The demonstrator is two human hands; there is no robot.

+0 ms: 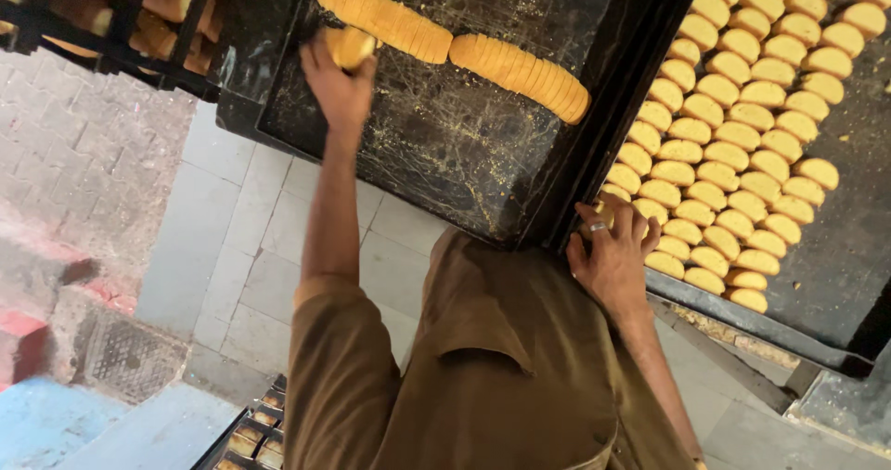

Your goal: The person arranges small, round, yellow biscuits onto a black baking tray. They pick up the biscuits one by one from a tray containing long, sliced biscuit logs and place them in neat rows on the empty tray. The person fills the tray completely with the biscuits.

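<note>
Floor first: pale grey stone tiles fill the middle left of the frame, with rough reddish brick paving at the far left and a small metal drain grate low on the left. A dark, crumb-streaked metal baking tray takes up the top centre, and a second dark tray on the right is packed with rows of golden rusk slices lying flat.

The left hand is up at the top left of the centre tray, fingers clamped round a small stack of golden rusk slices. Just beside it sit 2 long rows of slices standing on edge; their long axis runs from upper left down toward the right, ending near the tray's right rim.

The right hand rests at the lower left corner of the right tray, fingers spread apart over the nearest slices, ring showing.
</note>
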